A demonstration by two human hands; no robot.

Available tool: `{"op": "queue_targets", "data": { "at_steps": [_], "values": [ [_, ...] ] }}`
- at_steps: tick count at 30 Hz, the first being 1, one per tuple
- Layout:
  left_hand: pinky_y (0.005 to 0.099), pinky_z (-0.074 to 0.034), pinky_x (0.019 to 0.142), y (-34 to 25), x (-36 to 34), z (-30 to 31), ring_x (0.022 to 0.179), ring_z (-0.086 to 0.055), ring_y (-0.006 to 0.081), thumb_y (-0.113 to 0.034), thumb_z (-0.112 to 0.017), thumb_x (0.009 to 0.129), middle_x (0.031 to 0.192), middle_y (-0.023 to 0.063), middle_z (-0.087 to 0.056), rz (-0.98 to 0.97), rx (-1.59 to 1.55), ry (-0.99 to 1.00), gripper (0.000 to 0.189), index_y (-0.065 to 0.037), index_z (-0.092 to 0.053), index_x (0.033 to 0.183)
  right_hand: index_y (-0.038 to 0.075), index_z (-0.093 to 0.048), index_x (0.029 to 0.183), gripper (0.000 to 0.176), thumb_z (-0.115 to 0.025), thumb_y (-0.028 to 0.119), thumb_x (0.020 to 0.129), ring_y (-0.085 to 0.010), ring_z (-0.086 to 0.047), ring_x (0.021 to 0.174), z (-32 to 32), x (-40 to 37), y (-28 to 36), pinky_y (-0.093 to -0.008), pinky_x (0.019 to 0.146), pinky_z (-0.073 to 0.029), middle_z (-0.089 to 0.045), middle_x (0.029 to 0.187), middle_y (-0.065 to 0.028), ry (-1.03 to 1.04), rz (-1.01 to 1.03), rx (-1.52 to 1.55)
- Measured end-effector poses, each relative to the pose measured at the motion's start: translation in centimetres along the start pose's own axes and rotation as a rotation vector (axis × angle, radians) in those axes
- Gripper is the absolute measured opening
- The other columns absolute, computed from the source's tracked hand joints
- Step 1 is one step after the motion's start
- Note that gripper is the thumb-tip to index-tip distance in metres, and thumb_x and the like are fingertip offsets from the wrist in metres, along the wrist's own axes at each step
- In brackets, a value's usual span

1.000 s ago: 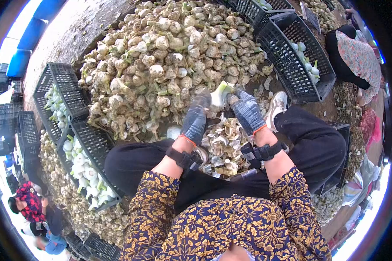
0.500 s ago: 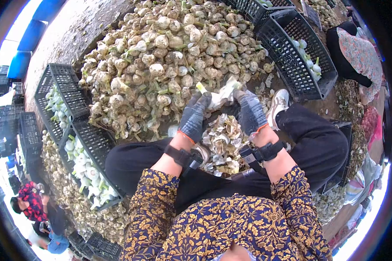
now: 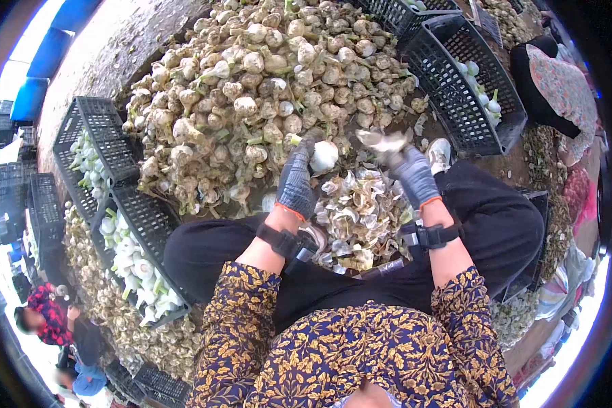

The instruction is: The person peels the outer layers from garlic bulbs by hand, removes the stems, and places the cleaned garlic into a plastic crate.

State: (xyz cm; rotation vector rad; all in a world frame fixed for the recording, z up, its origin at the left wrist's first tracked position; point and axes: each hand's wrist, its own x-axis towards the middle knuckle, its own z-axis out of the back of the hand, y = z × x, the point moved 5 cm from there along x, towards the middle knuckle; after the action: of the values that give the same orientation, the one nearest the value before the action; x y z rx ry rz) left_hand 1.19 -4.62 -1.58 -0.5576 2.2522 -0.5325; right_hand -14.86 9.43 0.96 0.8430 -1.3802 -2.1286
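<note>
My left hand, in a grey knit glove, is closed around a peeled white garlic bulb whose cut green stem shows above the fingers. To the right, my right hand, also gloved and partly smeared by motion, grips a strip of garlic skin that hangs off toward the left. Between and below both hands lies a heap of loose garlic peelings between my legs. In front of the hands rises a big pile of unpeeled, soil-stained garlic bulbs.
Black plastic crates of peeled garlic stand at the left, one crate beside my knee and another farther off. At the upper right is a further crate. Other people sit nearby: one in red plaid, one in a floral top.
My hands have moved apart. The skin has come off the bulb and gone right with my right hand, leaving the bulb white and bare in my left.
</note>
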Motion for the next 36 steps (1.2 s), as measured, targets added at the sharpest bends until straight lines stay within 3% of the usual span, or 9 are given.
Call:
{"op": "queue_targets", "data": {
  "at_steps": [1, 3, 6, 12, 16, 23, 28, 33, 36],
  "values": [
    [0.0317, -0.050, 0.072, -0.1, 0.0, -0.1, 0.080, -0.058, 0.0168, -0.034, -0.045, 0.087, 0.092, 0.0054, -0.058, -0.018, 0.006, 0.006, 0.031, -0.009, -0.052, 0.104, 0.001, -0.052, 0.105, 0.034, -0.048, 0.024, 0.081, -0.0328, -0.058, 0.078, -0.3, -0.1, -0.3, -0.0388, 0.075, -0.047, -0.058, 0.094, -0.0197, -0.055, 0.295, -0.908],
    [0.0299, -0.050, 0.070, -0.1, 0.0, 0.2, 0.078, -0.058, 0.0154, -0.037, -0.045, 0.087, 0.089, 0.0045, -0.059, -0.001, 0.047, -0.027, 0.033, -0.009, -0.053, 0.103, 0.002, -0.055, 0.101, 0.035, -0.051, 0.028, 0.077, -0.0380, -0.056, 0.078, -0.3, -0.6, -0.9, -0.0422, 0.075, -0.044, -0.058, 0.088, -0.0226, -0.245, 0.474, -1.079],
    [0.0267, -0.048, 0.065, 0.0, -0.3, 0.5, 0.075, -0.057, 0.0130, -0.039, -0.043, 0.088, 0.086, 0.0047, -0.059, -0.037, 0.188, -0.058, 0.037, -0.007, -0.055, 0.100, 0.000, -0.052, 0.096, 0.032, -0.050, 0.029, 0.084, -0.0213, -0.059, 0.063, -1.9, 1.7, -4.9, -0.0306, 0.059, -0.048, -0.060, 0.080, -0.0130, 0.331, -0.003, -0.585],
    [0.0297, -0.044, 0.069, -2.2, -2.2, -1.8, 0.078, -0.057, 0.0200, -0.028, -0.040, 0.090, 0.088, 0.0116, -0.060, -0.291, 1.088, 0.001, 0.032, -0.002, -0.055, 0.100, 0.004, -0.055, 0.086, 0.031, -0.053, 0.034, 0.083, -0.0109, -0.054, 0.054, -7.0, -2.2, 3.9, -0.0259, 0.047, -0.046, -0.054, 0.068, -0.0024, 0.468, -0.532, 0.311],
    [0.0316, -0.044, 0.070, -2.4, -2.7, -2.6, 0.076, -0.057, 0.0224, -0.025, -0.040, 0.089, 0.086, 0.0129, -0.060, -0.691, 1.127, 0.143, 0.029, -0.003, -0.055, 0.100, 0.001, -0.058, 0.088, 0.044, -0.058, 0.043, 0.078, -0.0097, -0.054, 0.057, -7.7, -2.2, 3.9, -0.0246, 0.052, -0.044, -0.058, 0.068, -0.0041, 0.534, -0.514, 0.195],
    [0.0359, -0.043, 0.057, -1.5, -1.2, -0.8, 0.066, -0.056, 0.0228, -0.029, -0.041, 0.089, 0.075, 0.0124, -0.059, -0.280, 1.082, -0.020, 0.030, -0.003, -0.056, 0.085, 0.003, -0.052, 0.097, 0.025, -0.055, 0.022, 0.081, -0.0138, -0.057, 0.064, -6.6, -2.8, 3.2, -0.0288, 0.060, -0.049, -0.056, 0.075, -0.0036, 0.593, -0.394, 0.473],
    [0.0291, -0.045, 0.064, -3.0, -3.6, -3.8, 0.072, -0.057, 0.0156, -0.028, -0.044, 0.088, 0.080, 0.0076, -0.061, -0.784, 0.889, 0.159, 0.029, -0.004, -0.059, 0.091, 0.000, -0.055, 0.092, 0.025, -0.057, 0.022, 0.080, -0.0139, -0.057, 0.063, -7.1, -3.4, 4.2, -0.0272, 0.058, -0.048, -0.058, 0.073, -0.0069, 0.554, -0.451, 0.370],
    [0.0270, -0.045, 0.066, -2.2, -2.0, -1.3, 0.073, -0.055, 0.0141, -0.030, -0.042, 0.089, 0.084, 0.0075, -0.061, -0.323, 0.769, -0.052, 0.032, -0.004, -0.060, 0.096, -0.001, -0.056, 0.088, 0.026, -0.058, 0.024, 0.079, -0.0117, -0.055, 0.059, -6.4, -2.2, 1.7, -0.0256, 0.056, -0.046, -0.060, 0.076, -0.0102, 0.447, -0.184, 0.048],
    [0.0290, -0.042, 0.061, -2.9, -2.6, -2.0, 0.067, -0.048, 0.0139, -0.042, -0.040, 0.087, 0.076, 0.0069, -0.056, -0.316, 0.844, -0.081, 0.044, -0.002, -0.058, 0.089, 0.001, -0.056, 0.092, 0.026, -0.055, 0.025, 0.082, -0.0157, -0.059, 0.062, -6.7, -2.9, 3.4, -0.0327, 0.059, -0.051, -0.058, 0.070, -0.0063, 0.411, -0.469, 0.427]
  ]
}}
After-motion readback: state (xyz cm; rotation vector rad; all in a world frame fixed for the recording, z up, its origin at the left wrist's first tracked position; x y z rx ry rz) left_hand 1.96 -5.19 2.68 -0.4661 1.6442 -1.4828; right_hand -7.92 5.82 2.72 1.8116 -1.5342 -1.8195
